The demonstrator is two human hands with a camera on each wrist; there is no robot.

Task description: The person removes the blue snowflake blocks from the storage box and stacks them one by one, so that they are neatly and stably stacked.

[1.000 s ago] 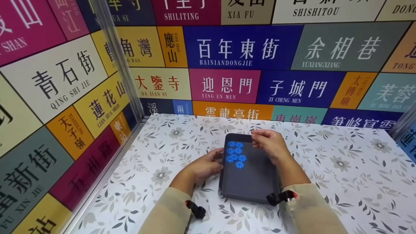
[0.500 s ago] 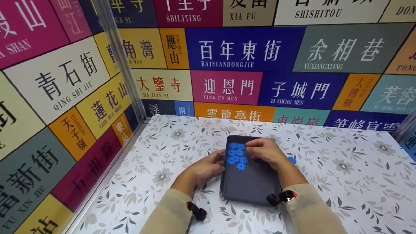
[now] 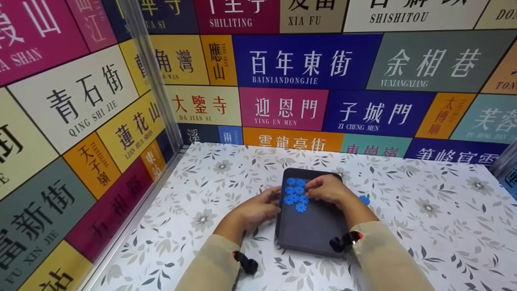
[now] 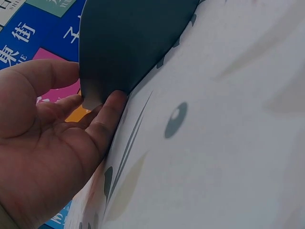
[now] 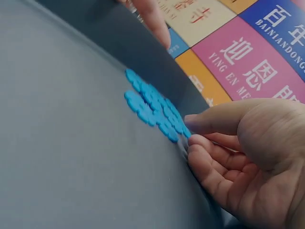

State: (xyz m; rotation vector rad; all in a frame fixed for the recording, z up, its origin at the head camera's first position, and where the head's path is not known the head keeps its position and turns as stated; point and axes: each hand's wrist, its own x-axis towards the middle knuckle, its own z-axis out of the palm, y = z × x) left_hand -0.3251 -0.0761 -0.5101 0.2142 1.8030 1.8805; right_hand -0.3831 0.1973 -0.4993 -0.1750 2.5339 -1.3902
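Note:
Several blue snowflake discs (image 3: 290, 198) lie clustered in the upper left part of a dark grey tray (image 3: 311, 238). My right hand (image 3: 329, 189) reaches over the tray's right side, and its thumb and forefinger pinch a blue disc at the cluster's right edge. In the right wrist view that disc (image 5: 186, 133) is mostly hidden by the fingertips and the neighbouring discs. My left hand (image 3: 258, 208) rests against the tray's left side, its thumb and fingers spread and touching the outer wall. The left wrist view shows this wall (image 4: 128, 43) close up.
Another blue disc (image 3: 364, 199) lies on the tablecloth (image 3: 404, 242) right of the tray, beside my right forearm. The floral table ends at a back wall (image 3: 299, 60) of coloured name panels. A clear post (image 3: 155, 81) stands at the left corner.
My right hand has moved from the tray's far rim down and toward the blue discs. The loose disc on the right has come into view. My left hand and the tray stay put.

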